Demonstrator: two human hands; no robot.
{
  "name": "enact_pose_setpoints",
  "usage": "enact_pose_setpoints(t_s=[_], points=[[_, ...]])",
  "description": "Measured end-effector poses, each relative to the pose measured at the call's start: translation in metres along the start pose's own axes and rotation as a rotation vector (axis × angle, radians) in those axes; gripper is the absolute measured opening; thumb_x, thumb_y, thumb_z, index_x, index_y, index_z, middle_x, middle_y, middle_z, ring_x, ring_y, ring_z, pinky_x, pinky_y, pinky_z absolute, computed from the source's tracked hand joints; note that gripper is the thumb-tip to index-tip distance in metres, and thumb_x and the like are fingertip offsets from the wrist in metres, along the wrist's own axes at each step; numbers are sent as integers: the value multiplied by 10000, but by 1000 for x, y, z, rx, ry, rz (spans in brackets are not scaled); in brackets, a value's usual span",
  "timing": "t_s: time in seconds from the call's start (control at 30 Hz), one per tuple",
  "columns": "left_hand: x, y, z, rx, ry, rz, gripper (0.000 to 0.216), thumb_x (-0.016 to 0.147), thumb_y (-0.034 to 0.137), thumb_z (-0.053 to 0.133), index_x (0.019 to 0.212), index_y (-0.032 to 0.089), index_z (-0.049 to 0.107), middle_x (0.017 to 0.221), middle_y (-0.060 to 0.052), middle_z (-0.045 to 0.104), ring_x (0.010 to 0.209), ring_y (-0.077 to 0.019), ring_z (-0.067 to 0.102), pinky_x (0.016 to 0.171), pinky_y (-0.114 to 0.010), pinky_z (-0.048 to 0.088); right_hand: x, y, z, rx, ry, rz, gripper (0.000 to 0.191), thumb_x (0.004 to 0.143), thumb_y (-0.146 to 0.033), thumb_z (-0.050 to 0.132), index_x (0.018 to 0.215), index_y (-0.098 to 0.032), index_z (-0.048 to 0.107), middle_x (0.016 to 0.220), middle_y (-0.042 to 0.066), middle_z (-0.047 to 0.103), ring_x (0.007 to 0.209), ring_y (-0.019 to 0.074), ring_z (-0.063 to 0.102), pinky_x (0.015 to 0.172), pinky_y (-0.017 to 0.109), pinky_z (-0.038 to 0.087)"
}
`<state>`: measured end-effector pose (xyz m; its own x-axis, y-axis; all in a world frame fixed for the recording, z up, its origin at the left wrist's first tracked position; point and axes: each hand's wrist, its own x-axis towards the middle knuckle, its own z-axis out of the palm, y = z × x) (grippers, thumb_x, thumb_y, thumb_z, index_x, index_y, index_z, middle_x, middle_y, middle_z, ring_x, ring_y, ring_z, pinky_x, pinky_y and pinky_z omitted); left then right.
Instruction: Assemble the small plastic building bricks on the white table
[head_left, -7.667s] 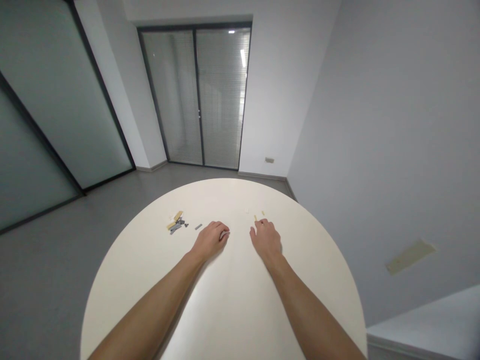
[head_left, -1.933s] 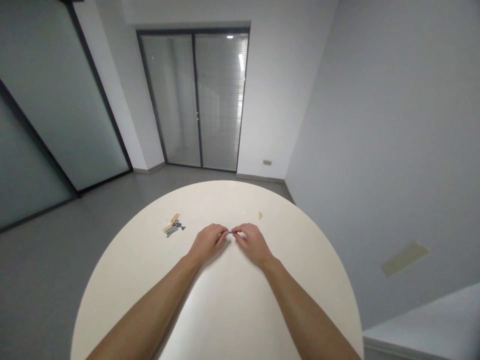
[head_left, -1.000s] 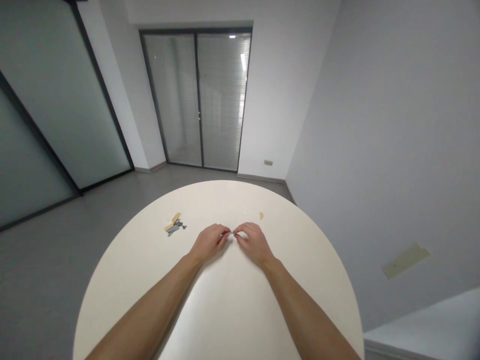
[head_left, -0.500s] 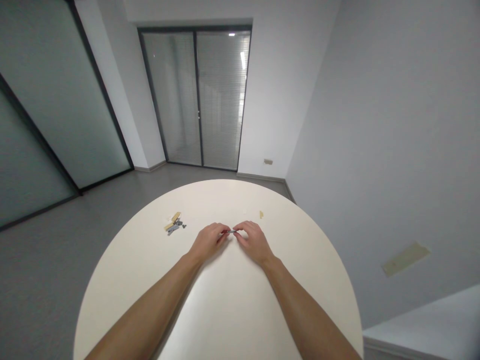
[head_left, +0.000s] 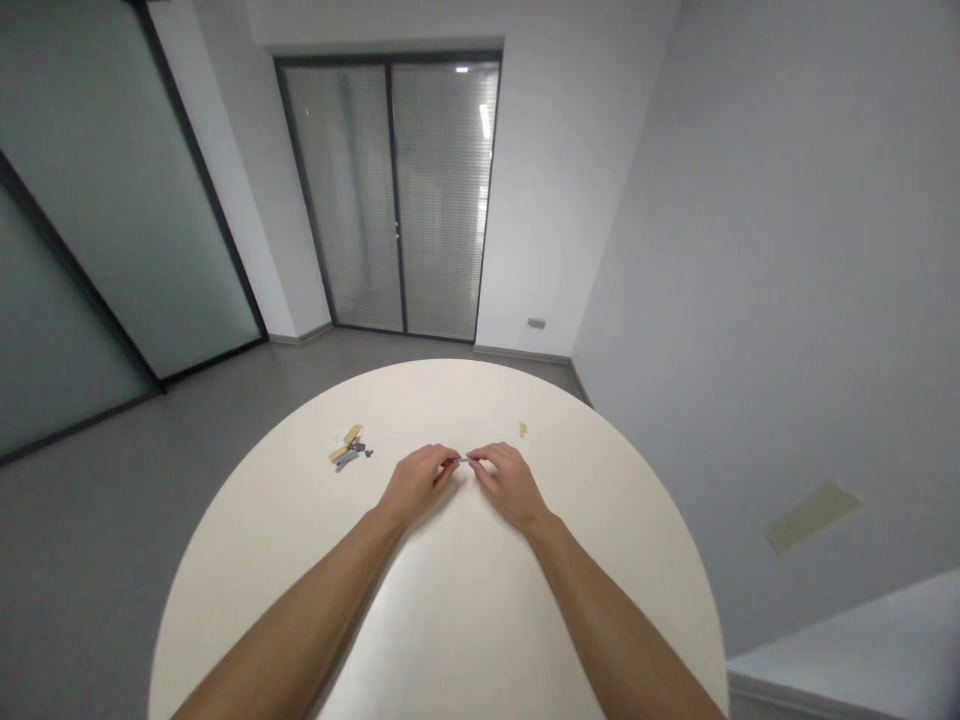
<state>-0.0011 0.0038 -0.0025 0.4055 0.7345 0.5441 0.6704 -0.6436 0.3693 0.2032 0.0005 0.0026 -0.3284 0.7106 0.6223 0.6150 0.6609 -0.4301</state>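
Over the middle of the round white table [head_left: 465, 600], both hands pinch one small, thin grey piece [head_left: 463, 460] from its two ends. My left hand [head_left: 420, 478] is closed on its left end, fingertips and thumb together. On the right end, my right hand [head_left: 508, 482] is closed in the same sort of pinch. Only a short stretch of the piece shows between the fingertips, so its exact kind cannot be made out.
Left of my hands lies a loose pile of small grey and tan pieces [head_left: 346, 458]. A small yellowish piece [head_left: 523, 429] rests beyond my right hand. Past the table stand glass doors [head_left: 390, 200], with a grey wall [head_left: 787, 250] to the right.
The hands stay in nearly the same spot. The grey piece between the fingertips looks slightly turned, showing a thinner edge now.
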Motion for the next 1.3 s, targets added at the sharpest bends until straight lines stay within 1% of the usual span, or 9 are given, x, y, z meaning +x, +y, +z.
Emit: enact_pose_setpoints(t_s=[0.13, 0.3, 0.4, 0.53, 0.73, 0.97, 1.3], points=[[0, 1, 0, 4, 6, 6, 165, 971, 275, 489, 1034, 226, 633, 933, -25, 696, 869, -173, 638, 792, -290, 479, 0, 1, 1, -9, 20, 0, 87, 913, -200, 634, 970, -233, 690, 962, 26, 731, 935, 203, 639, 885, 369, 447], [-1, 2, -1, 11, -14, -11, 210, 993, 299, 447, 1061, 227, 632, 984, -28, 704, 908, -176, 643, 825, -301, 479, 0, 4, 2, -9, 52, -30, 97, 902, -179, 646, 963, -236, 696, 959, 23, 734, 933, 202, 644, 879, 368, 447], [-1, 1, -1, 11, -18, -24, 210, 988, 298, 453, 1080, 223, 627, 1007, -32, 707, 917, -177, 646, 832, -303, 481, 0, 4, 2, 2, 59, -40, 97, 898, -168, 649, 954, -233, 695, 948, 20, 734, 925, 198, 643, 873, 362, 448], [-1, 0, 0, 19, -19, -25, 182, 972, 285, 482, 1051, 222, 633, 965, -30, 707, 883, -177, 646, 803, -295, 483, 0, 3, 2, 3, 54, -52, 91, 899, -178, 646, 945, -239, 695, 940, 23, 733, 919, 201, 645, 859, 361, 448], [-1, 1, -2, 16, -5, -23, 151, 959, 276, 510, 1027, 227, 635, 919, -19, 700, 853, -168, 643, 770, -280, 482, 0, 0, 1, 17, 70, -14, 71, 885, -190, 653, 938, -232, 675, 931, 27, 725, 910, 205, 642, 858, 367, 449], [0, 3, -3, -5, -8, -6, 143, 955, 270, 515, 1015, 224, 636, 908, -19, 699, 841, -168, 643, 766, -281, 482, 0, 1, 1, 13, 49, 0, 88, 884, -197, 655, 963, -231, 675, 946, 30, 720, 916, 204, 636, 855, 367, 454], [0, 3, -3, -8, -20, -26, 163, 965, 290, 497, 1042, 231, 629, 947, -17, 702, 873, -169, 645, 794, -293, 484, -1, 2, 2, 15, 46, 6, 65, 888, -204, 657, 943, -234, 676, 946, 23, 723, 920, 203, 637, 866, 364, 448]])
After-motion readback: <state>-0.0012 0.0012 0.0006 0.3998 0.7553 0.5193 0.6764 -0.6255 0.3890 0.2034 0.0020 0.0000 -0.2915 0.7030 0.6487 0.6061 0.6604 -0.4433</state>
